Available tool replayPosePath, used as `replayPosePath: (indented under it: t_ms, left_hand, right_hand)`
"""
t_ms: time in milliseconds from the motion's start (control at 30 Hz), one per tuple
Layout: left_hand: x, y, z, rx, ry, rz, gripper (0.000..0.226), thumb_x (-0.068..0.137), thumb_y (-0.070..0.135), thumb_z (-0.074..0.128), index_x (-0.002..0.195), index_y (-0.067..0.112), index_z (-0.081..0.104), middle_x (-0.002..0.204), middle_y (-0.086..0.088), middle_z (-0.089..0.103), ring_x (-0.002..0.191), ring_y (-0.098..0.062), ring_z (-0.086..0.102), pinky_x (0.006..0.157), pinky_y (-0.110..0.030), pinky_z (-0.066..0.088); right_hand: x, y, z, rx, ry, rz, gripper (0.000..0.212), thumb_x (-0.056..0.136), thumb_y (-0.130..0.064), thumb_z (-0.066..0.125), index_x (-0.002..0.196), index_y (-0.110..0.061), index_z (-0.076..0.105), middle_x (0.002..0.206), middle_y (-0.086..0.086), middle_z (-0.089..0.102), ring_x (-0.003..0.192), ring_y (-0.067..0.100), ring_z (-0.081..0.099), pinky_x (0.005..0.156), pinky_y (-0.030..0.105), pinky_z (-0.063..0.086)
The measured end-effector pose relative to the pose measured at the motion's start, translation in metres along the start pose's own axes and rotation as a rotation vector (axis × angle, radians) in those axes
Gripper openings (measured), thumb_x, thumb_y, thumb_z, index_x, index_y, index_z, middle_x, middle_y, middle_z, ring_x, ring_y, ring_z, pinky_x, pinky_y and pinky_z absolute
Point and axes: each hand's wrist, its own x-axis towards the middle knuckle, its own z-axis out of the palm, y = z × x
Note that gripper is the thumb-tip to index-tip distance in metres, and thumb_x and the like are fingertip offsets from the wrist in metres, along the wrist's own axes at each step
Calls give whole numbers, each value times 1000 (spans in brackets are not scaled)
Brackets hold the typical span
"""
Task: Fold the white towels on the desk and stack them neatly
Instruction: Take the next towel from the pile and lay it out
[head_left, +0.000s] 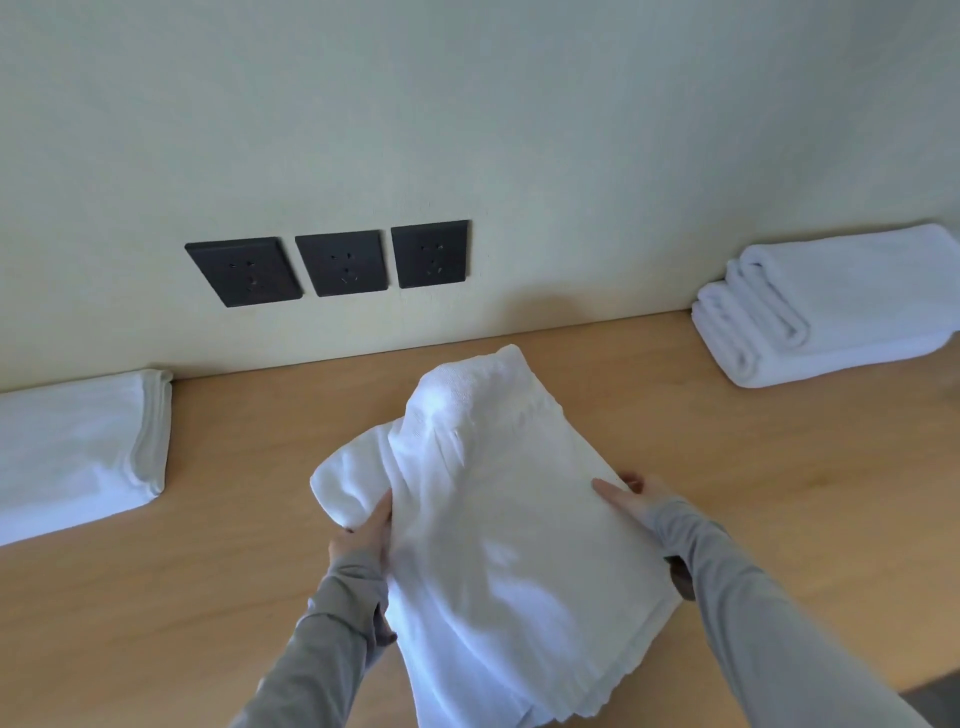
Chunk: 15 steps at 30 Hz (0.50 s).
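One towel (498, 545), white, rumpled, held between both hands above the desk (234, 519); whether its far end rests on the wood cannot be told.
- Left hand (363, 535): fingers curled on the towel's left edge.
- Right hand (626, 496): thumb on top, fingers behind the right edge, pinching it.
- Long axis: runs from the person past the hands toward the wall. The far end is humped, with a loose bulge just beyond the left hand.
- Stack (831, 306): folded, well right of the right hand.
- Folded towel (78, 447): well left of the left hand.
- Handling, as judged: draw both edges apart evenly to pull out the hump and bulge, lay the cloth flat, and match the corners before folding, so it sits square on the stack.
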Motion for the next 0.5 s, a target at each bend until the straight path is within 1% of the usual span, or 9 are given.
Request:
replayPosePath:
  t_ms: [67,100,167,233,300,367,400,467,500]
  left_hand:
    - [-1,4,1,15,16,53,51,44,44,74,75,10,53,80,-8,60,71,-27,56,75,-38,47]
    - [-1,6,0,53,35,90,45,51,41,77,73,10,52,79,-9,60,66,-24,54,71,-36,44]
    - [-4,12,-5,155,87,176,37,68,37,76,69,8,52,79,-12,60,63,-23,52,66,-33,40]
    - [-10,18,-10,244,123,268,40,71,39,74,70,5,53,76,-13,59,69,-29,54,66,-33,40]
    - [-16,25,-16,292,154,360,40,77,35,73,67,3,51,67,-10,55,72,-32,53,65,-34,38]
    - [-19,35,-22,304,185,420,39,80,33,70,72,-1,53,64,-8,51,73,-33,52,66,-34,37]
    - [-20,41,-25,307,203,448,39,81,33,69,78,-4,56,68,-11,53,77,-36,53,68,-35,36]
    - [-23,55,-31,336,239,497,45,83,33,67,94,-10,59,80,-19,54,91,-44,55,71,-36,35]
    - [-24,63,-34,357,247,510,47,83,34,67,98,-10,59,79,-18,53,91,-44,55,71,-37,34]
  right_hand:
    - [-4,-10,0,-65,-66,10,77,71,-54,72,132,-14,47,126,10,57,102,28,55,89,36,43]
    - [-8,-15,-1,-93,-86,8,79,70,-53,74,132,-12,47,124,10,58,99,27,55,88,36,43]
    - [-21,-26,-5,-93,-96,-14,73,71,-46,76,128,-11,49,113,8,59,93,25,55,85,35,44]
    - [-40,-37,-13,-14,-39,-81,57,73,-37,77,119,-11,55,104,4,62,88,22,57,83,35,46]
    - [-65,-46,-26,52,76,-198,43,75,-31,75,112,-13,61,104,5,66,87,22,60,82,35,47]
    - [-94,-55,-43,53,227,-266,44,77,-32,74,114,-13,61,102,3,64,88,21,57,79,31,43]
    - [-107,-58,-51,26,312,-262,47,78,-34,72,117,-13,59,101,2,61,90,22,55,79,30,40]
    - [-130,-59,-64,-96,495,-200,52,80,-43,67,120,-12,55,106,6,59,97,28,56,78,30,36]
    - [-140,-58,-67,-178,609,-167,54,80,-47,65,119,-11,54,107,9,59,99,31,56,76,31,35]
